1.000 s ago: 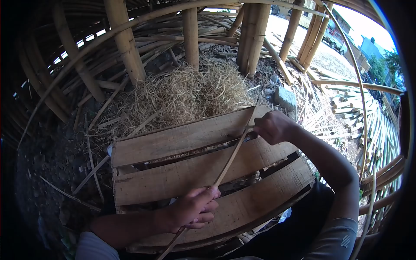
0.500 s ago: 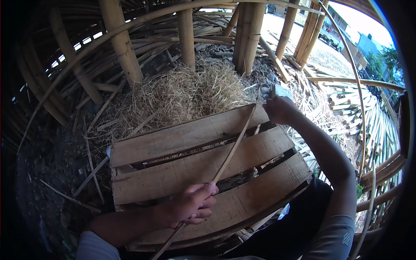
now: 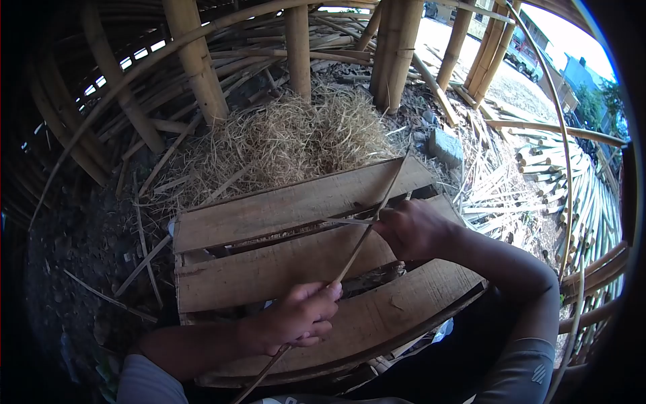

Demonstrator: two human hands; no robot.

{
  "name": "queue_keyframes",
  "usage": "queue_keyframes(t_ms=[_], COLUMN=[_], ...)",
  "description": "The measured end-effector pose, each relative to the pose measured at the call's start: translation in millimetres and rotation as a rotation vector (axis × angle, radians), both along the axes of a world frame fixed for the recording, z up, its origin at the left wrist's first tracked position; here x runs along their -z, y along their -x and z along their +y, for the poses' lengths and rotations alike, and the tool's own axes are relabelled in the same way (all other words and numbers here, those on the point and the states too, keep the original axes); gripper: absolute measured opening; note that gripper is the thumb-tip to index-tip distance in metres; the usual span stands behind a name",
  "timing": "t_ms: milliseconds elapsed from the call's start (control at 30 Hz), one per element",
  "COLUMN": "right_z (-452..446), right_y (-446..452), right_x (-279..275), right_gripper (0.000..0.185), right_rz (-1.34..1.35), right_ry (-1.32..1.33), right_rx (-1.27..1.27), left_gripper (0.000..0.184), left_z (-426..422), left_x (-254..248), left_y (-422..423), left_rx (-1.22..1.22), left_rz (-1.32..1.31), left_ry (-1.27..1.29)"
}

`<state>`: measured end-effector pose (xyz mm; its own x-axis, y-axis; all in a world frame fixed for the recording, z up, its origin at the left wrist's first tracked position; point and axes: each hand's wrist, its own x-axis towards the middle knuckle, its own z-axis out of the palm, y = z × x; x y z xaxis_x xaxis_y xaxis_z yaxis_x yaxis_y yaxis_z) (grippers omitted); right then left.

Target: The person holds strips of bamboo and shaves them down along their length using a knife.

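Note:
A long thin bamboo strip (image 3: 356, 254) runs diagonally over a slatted wooden bench (image 3: 282, 269). My left hand (image 3: 303, 318) is closed round the strip's lower part, above the front slats. Farther up, my right hand (image 3: 414, 229) is closed on a knife, whose thin blade (image 3: 351, 221) points left and crosses the strip. The knife's handle is mostly hidden in my fist; a short end shows above it.
Behind the bench lies a pile of shavings (image 3: 296, 138), with bamboo posts (image 3: 393, 60) beyond. A grey block (image 3: 445, 147) sits past the bench's far right corner. Cut bamboo poles (image 3: 585, 202) are stacked at the right.
My right hand has come back from beyond the strip's far end, down and left to its middle. The knife blade now shows across the strip. My left hand keeps its grip.

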<state>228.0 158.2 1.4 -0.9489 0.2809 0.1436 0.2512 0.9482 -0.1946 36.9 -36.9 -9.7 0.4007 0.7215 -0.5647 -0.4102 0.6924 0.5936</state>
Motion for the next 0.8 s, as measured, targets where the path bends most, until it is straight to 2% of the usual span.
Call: queue_keyframes(t_ms=[100, 167, 267, 300, 400, 433, 500, 533, 567, 633, 733, 767, 800], right_z=[-45, -31, 17, 7, -37, -28, 5, 32, 52, 11, -20, 1, 37], right_y=[1, -2, -9, -9, -8, -7, -8, -14, -22, -14, -10, -13, -19], right_x=[-14, -2, 4, 2, -8, -6, 6, 12, 24, 0, -8, -1, 12], right_gripper=[0.025, 0.021, 0.023, 0.023, 0.028, 0.028, 0.028, 0.027, 0.028, 0.030, 0.031, 0.031, 0.031], right_rz=[-0.119, -0.012, 0.006, 0.006, -0.055, -0.055, 0.151, -0.021, 0.047, 0.000, -0.080, -0.075, -0.017], right_ry=[0.054, 0.094, -0.025, -0.024, 0.158, 0.158, -0.036, -0.046, -0.064, -0.094, 0.062, 0.071, -0.007], right_rx=[0.028, -0.060, 0.225, 0.224, -0.054, -0.056, -0.011, 0.234, 0.168, 0.219, -0.038, -0.032, 0.093], left_gripper=[0.025, 0.025, 0.025, 0.025, 0.025, 0.025, 0.024, 0.024, 0.025, 0.025, 0.026, 0.026, 0.026], left_z=[-4, -5, -4, -3, -7, -6, -6, -4, -1, -1, -6, -6, -7], left_x=[-2, -4, -7, -9, -6, -5, -1, -2, -5, -6, -4, -6, -7], left_y=[-7, -3, -3, -5, -6, -4, -1, -2, -3, -6, -5, -1, 0], left_rx=[0.007, -0.002, 0.006, 0.014, 0.017, 0.015, 0.020, 0.023, 0.032, 0.041, 0.035, 0.034, 0.031], left_rz=[0.047, 0.022, 0.015, 0.032, 0.037, 0.038, 0.036, 0.034, 0.056, 0.079, 0.091, 0.065, 0.034], left_ry=[0.031, 0.029, 0.038, 0.030, 0.016, 0.016, 0.005, 0.008, 0.009, 0.004, 0.011, 0.028, 0.049])
